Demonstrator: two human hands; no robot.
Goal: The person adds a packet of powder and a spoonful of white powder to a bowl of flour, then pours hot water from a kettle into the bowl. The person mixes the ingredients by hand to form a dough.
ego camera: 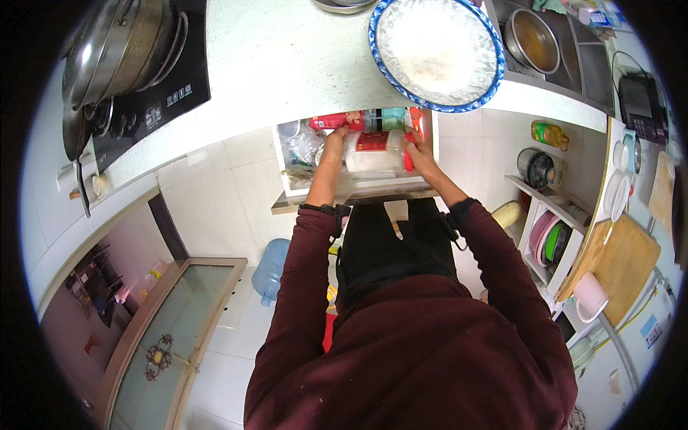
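A clear plastic jar (371,160) with a red label and white contents lies on its side over the pulled-out drawer (277,156). My left hand (334,146) grips its base end. At the other end, my right hand (421,156) holds the jar by its red lid (409,156). Behind the jar in the drawer are a red package (334,120), a teal item (393,118) and clear plastic bags (301,146). My hands and the jar hide part of the drawer's contents.
On the counter (285,59) above the drawer stands a large blue-rimmed bowl (436,102) of white powder or grains. A black cooktop (177,80) with stacked pans (118,59) is at left. To the right are a metal pot (533,40) and a shelf unit (529,236).
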